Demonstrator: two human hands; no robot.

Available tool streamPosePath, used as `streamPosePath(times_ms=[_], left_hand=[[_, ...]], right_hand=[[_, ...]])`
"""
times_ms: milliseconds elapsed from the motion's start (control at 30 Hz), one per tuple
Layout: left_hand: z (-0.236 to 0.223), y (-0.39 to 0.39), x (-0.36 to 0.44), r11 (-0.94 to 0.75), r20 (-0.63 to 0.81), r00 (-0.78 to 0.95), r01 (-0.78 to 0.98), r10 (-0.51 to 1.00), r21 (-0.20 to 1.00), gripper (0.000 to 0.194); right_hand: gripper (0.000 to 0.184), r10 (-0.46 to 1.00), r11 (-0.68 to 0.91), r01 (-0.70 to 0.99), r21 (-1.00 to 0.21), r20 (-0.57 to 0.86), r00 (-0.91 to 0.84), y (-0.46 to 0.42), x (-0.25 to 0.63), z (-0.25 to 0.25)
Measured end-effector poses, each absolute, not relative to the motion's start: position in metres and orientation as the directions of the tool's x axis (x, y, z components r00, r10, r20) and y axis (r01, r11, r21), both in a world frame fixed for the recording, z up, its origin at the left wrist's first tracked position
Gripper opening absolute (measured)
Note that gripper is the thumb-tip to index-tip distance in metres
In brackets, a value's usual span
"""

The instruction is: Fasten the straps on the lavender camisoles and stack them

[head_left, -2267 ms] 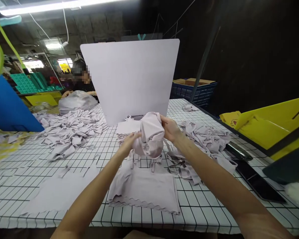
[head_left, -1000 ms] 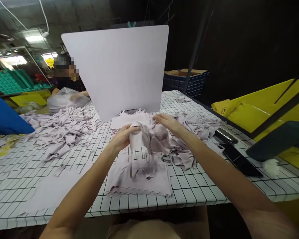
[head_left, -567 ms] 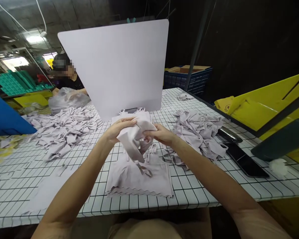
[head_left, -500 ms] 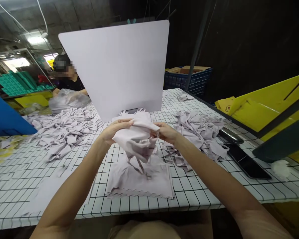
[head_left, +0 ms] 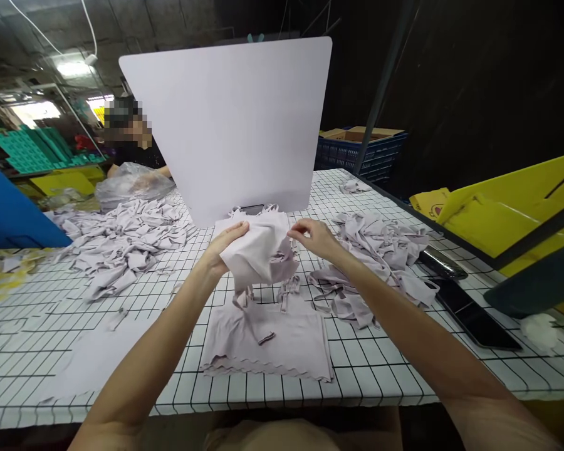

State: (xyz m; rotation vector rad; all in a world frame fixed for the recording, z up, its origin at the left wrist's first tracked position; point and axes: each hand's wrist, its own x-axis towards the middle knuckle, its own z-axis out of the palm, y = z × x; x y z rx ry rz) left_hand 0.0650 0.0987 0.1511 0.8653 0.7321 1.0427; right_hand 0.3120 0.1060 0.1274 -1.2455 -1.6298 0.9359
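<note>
A pale lilac strappy top (head_left: 256, 254) hangs bunched above the table, its straps dangling below. My left hand (head_left: 225, 244) is closed on its left side, thumb on top. At its right edge, the thumb and fingertips of my right hand (head_left: 313, 238) are pinched together on the fabric. Beneath it lies a flat stack of similar tops (head_left: 272, 341), with wavy hems toward me and straps on the far side. Just behind the held top is another stack of tops (head_left: 225, 222), partly hidden by it and my left hand.
Loose lilac tops lie in a left heap (head_left: 131, 238) and a right heap (head_left: 380, 250) on the grid-patterned table (head_left: 371, 369). A large white board (head_left: 235, 125) stands behind. A phone (head_left: 474, 313) rests at right. Across the table, a person handles a plastic bag (head_left: 134, 185).
My right hand has shifted slightly right to the top's edge, its fingers now more visible. The held top has opened out somewhat, and its straps have swung. The camera view has turned a little.
</note>
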Motion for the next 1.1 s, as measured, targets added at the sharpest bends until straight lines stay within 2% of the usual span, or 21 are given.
streamPosePath(times_ms=[67, 133, 233, 300, 367, 400, 467, 533, 600, 667, 733, 800, 900, 967, 1100], left_hand=[[0.149, 0.099, 0.076, 0.235, -0.103, 0.302, -0.438, 0.948, 0.868, 0.030], [0.148, 0.099, 0.083, 0.217, -0.094, 0.290, -0.431, 0.952, 0.876, 0.031], [0.147, 0.099, 0.083, 0.124, -0.023, 0.240, -0.416, 0.971, 0.901, 0.033], [0.148, 0.101, 0.076, 0.042, 0.020, 0.190, -0.318, 0.982, 0.947, 0.033], [0.151, 0.107, 0.069, -0.083, 0.100, 0.111, -0.154, 0.989, 0.985, 0.036], [0.155, 0.111, 0.068, -0.154, 0.162, 0.082, -0.096, 0.983, 0.983, 0.039], [0.163, 0.121, 0.070, -0.224, 0.235, 0.120, -0.103, 0.965, 0.969, 0.049], [0.173, 0.130, 0.077, -0.099, 0.153, 0.336, -0.172, 0.930, 0.980, 0.065], [0.181, 0.134, 0.086, 0.075, 0.018, 0.570, -0.140, 0.821, 0.987, 0.074], [0.187, 0.133, 0.095, 0.087, 0.031, 0.661, -0.145, 0.750, 0.986, 0.064], [0.192, 0.129, 0.103, -0.007, 0.178, 0.661, -0.253, 0.729, 0.967, 0.050], [0.197, 0.125, 0.110, -0.064, 0.279, 0.652, -0.333, 0.705, 0.941, 0.044], [0.205, 0.121, 0.111, -0.033, 0.194, 0.700, -0.237, 0.687, 0.971, 0.038], [0.211, 0.121, 0.102, -0.011, 0.124, 0.704, -0.162, 0.700, 0.987, 0.030], [0.220, 0.123, 0.075, -0.047, 0.207, 0.647, -0.255, 0.734, 0.966, 0.026]], right_hand=[[0.054, 0.957, 0.145, 0.243, -0.959, 0.073, -0.280, 0.096, 0.300, 0.120], [0.067, 0.898, 0.049, 0.019, -0.999, 0.036, -0.438, 0.087, 0.288, 0.114], [0.053, 0.893, -0.005, -0.263, -0.965, 0.114, -0.436, 0.087, 0.276, 0.116], [0.045, 0.937, 0.016, -0.317, -0.948, 0.125, -0.327, 0.097, 0.274, 0.127], [0.042, 0.941, 0.023, -0.250, -0.968, 0.106, -0.322, 0.108, 0.275, 0.146], [0.040, 0.919, 0.017, -0.170, -0.985, 0.082, -0.386, 0.113, 0.275, 0.157], [0.036, 0.816, 0.044, 0.033, -0.999, 0.017, -0.578, 0.119, 0.277, 0.182], [0.034, 0.698, 0.139, 0.172, -0.975, -0.027, -0.715, 0.121, 0.281, 0.207], [0.032, 0.647, 0.205, 0.207, -0.957, -0.026, -0.762, 0.120, 0.287, 0.228], [0.032, 0.663, 0.209, 0.206, -0.956, -0.016, -0.748, 0.117, 0.296, 0.244], [0.032, 0.707, 0.192, 0.205, -0.960, -0.009, -0.707, 0.114, 0.304, 0.253], [0.032, 0.738, 0.193, 0.209, -0.959, 0.001, -0.674, 0.110, 0.311, 0.256], [0.033, 0.764, 0.231, 0.227, -0.946, 0.032, -0.644, 0.105, 0.326, 0.257], [0.035, 0.784, 0.228, 0.296, -0.928, -0.005, -0.621, 0.103, 0.342, 0.256], [0.037, 0.826, 0.153, 0.376, -0.914, -0.090, -0.557, 0.103, 0.373, 0.252]])
